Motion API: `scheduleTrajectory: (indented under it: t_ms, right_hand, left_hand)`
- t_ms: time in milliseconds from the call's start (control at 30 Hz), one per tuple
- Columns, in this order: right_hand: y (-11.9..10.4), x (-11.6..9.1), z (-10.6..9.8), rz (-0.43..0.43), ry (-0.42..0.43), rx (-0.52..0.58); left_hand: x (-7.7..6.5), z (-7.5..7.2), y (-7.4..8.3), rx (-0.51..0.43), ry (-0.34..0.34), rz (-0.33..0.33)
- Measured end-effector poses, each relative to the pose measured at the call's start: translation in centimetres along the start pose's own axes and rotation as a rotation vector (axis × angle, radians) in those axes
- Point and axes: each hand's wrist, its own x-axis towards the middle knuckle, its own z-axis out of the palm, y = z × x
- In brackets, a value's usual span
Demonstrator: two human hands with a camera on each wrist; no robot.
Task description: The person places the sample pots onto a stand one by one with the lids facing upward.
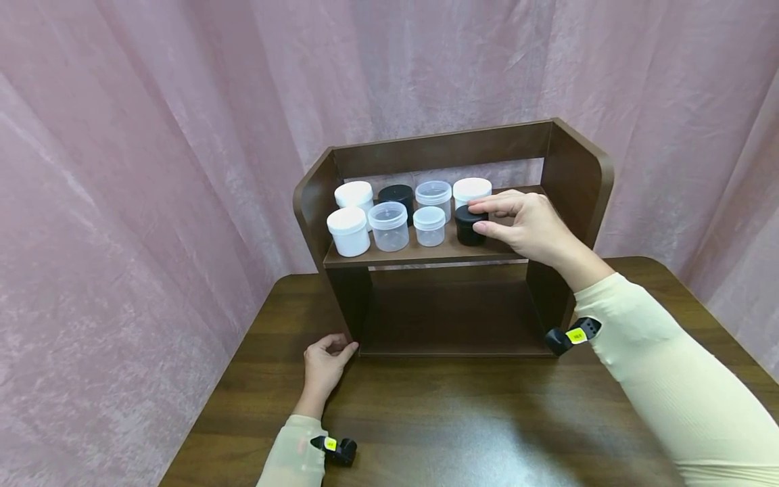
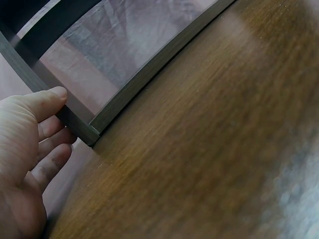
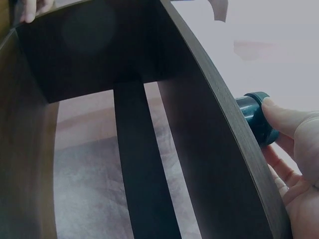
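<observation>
My right hand (image 1: 528, 220) holds a small black lidded jar (image 1: 470, 233) at the front right of the shelf unit's upper board. Its thumb presses the lid's near side, and the fingers lie over the top. In the right wrist view, the black jar (image 3: 254, 118) appears at the board's edge. My left hand (image 1: 325, 365) grips the lower front corner of the brown shelf unit (image 1: 464, 257). Seen from the left wrist, the thumb lies on one face of the side panel (image 2: 30, 74) with the fingers behind it.
Left of the black jar stand a small clear jar (image 1: 429, 228), a larger clear jar (image 1: 389, 228) and a white jar (image 1: 349, 233). Behind them are a white jar (image 1: 354, 195), a black one (image 1: 397, 196), a clear one (image 1: 433, 196) and another white one (image 1: 471, 189). A wooden table (image 1: 438, 412) bears the unit.
</observation>
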Motion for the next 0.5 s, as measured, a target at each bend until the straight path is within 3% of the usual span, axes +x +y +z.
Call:
scheduleTrajectory:
  t_ms: [500]
  right_hand:
    - [0.09,0.02,0.51,0.018,0.015,-0.037]
  left_hand:
    - [-0.08,-0.05,0.11,0.01,-0.004,0.002]
